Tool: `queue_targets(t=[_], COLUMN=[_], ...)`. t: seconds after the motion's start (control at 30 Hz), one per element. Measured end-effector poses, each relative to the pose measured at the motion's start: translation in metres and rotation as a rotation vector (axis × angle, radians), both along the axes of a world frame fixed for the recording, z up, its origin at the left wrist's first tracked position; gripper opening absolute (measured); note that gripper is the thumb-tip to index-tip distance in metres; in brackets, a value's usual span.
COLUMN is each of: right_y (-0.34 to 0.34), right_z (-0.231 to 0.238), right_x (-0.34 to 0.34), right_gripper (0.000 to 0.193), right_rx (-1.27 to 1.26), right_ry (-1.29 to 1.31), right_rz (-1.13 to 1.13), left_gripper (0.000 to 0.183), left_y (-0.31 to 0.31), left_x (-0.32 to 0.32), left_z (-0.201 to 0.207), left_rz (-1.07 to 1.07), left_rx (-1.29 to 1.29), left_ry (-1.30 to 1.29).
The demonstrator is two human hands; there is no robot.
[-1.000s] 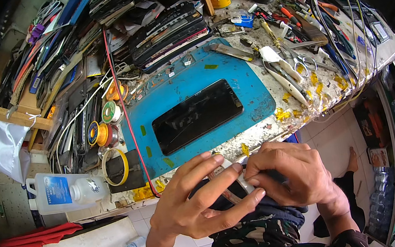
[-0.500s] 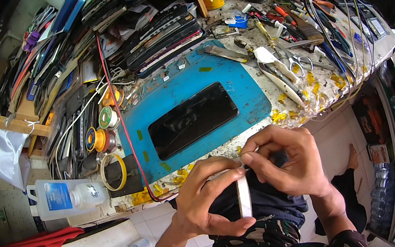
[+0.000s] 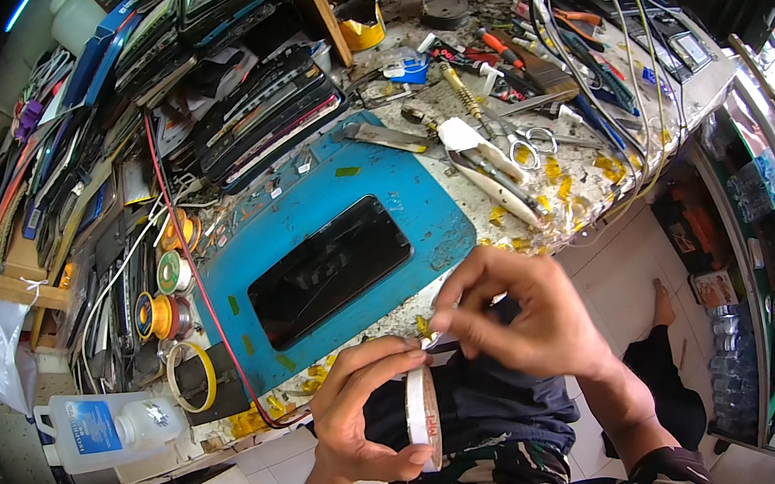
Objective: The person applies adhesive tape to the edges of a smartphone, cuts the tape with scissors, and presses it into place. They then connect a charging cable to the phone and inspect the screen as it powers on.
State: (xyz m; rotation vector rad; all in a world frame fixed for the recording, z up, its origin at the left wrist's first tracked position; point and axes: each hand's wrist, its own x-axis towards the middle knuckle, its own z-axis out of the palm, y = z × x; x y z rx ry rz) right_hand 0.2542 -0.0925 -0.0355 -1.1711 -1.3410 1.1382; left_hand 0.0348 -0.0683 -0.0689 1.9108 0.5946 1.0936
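Observation:
My left hand (image 3: pixel 355 400) grips a narrow roll of white tape (image 3: pixel 419 416) on edge, with the fingers over its top and the thumb at its bottom. Close to the top of the roll, the thumb and forefinger of my right hand (image 3: pixel 527 321) are pinched together. A small pale bit shows between the two hands, but what the right fingertips hold is too small to make out. Beyond both hands, a black smartphone (image 3: pixel 330 270) lies screen up on a blue work mat (image 3: pixel 426 202).
Solder spools (image 3: pixel 160 315), a yellow tape ring (image 3: pixel 192 376) and a white jug (image 3: pixel 87 433) stand left. Stacked phones (image 3: pixel 266 120) rise behind the mat. Scissors (image 3: pixel 533 147), tools and cables crowd the right. A red cable (image 3: pixel 198 269) crosses the mat's left side.
My right hand has drawn slightly apart from the left at the top of the tape roll. The roll has turned, showing more of its side. The whole view has shifted.

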Motion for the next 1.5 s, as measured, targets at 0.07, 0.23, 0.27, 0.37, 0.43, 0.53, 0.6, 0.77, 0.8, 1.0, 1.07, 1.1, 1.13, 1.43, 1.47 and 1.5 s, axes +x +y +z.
queue_targets(t=[0.07, 0.23, 0.27, 0.37, 0.43, 0.53, 0.6, 0.77, 0.8, 1.0, 1.07, 1.1, 1.13, 1.43, 1.47, 1.5], right_y=[0.007, 0.051, 0.057, 0.062, 0.065, 0.066, 0.052, -0.013, -0.025, -0.038, -0.037, -0.036, -0.037, -0.035, -0.035, -0.036], right_z=[-0.001, -0.001, -0.004, -0.008, -0.006, 0.005, 0.014, -0.007, -0.014, -0.025, -0.022, -0.020, -0.018, -0.012, -0.012, -0.012], right_x=[0.014, 0.082, 0.090, 0.103, 0.106, 0.109, 0.111, 0.069, 0.057, 0.014, 0.007, 0.005, 0.003, -0.004, -0.004, -0.003], right_gripper=[0.007, 0.020, 0.025, 0.032, 0.031, 0.031, 0.035, 0.033, 0.042, 0.059, 0.057, 0.055, 0.055, 0.049, 0.048, 0.047], right_rx=[0.099, 0.220, 0.141, 0.163, 0.111, 0.099, 0.101, 0.136, 0.086, 0.022, 0.020, 0.016, 0.042, 0.099, 0.088, 0.077], right_ry=[-0.014, -0.858, -0.947, -1.122, -1.215, -1.144, -0.936, -0.010, 0.131, -0.104, -0.128, -0.142, -0.133, -0.127, -0.138, -0.148], right_rz=[-0.190, -0.624, -0.604, -0.507, -0.454, -0.491, -0.501, -0.132, 0.051, 0.646, 0.677, 0.698, 0.687, 0.654, 0.665, 0.675], left_gripper=[0.070, 0.104, 0.105, 0.107, 0.106, 0.102, 0.101, 0.090, 0.090, 0.090, 0.089, 0.089, 0.089, 0.092, 0.092, 0.092], left_y=[-0.003, -0.002, -0.002, 0.001, 0.003, 0.005, 0.006, 0.008, 0.009, 0.013, 0.014, 0.014, 0.014, 0.014, 0.014, 0.014], left_x=[0.000, -0.005, -0.006, -0.009, -0.011, -0.015, -0.019, -0.035, -0.037, -0.037, -0.034, -0.033, -0.033, -0.032, -0.032, -0.033], left_z=[-0.002, -0.001, 0.001, 0.007, 0.012, 0.019, 0.024, 0.041, 0.044, 0.058, 0.061, 0.063, 0.065, 0.070, 0.070, 0.070], left_rz=[0.025, -0.115, -0.127, -0.161, -0.205, -0.247, -0.264, -0.377, -0.392, -0.433, -0.463, -0.472, -0.481, -0.514, -0.520, -0.513], left_rx=[-0.052, -0.195, -0.222, -0.250, -0.252, -0.263, -0.238, -0.417, -0.436, -0.445, -0.394, -0.392, -0.388, -0.383, -0.389, -0.363], left_ry=[-0.036, -0.189, -0.200, -0.202, -0.202, -0.183, -0.169, -0.124, -0.094, -0.013, 0.016, 0.037, 0.059, 0.191, 0.209, 0.209])
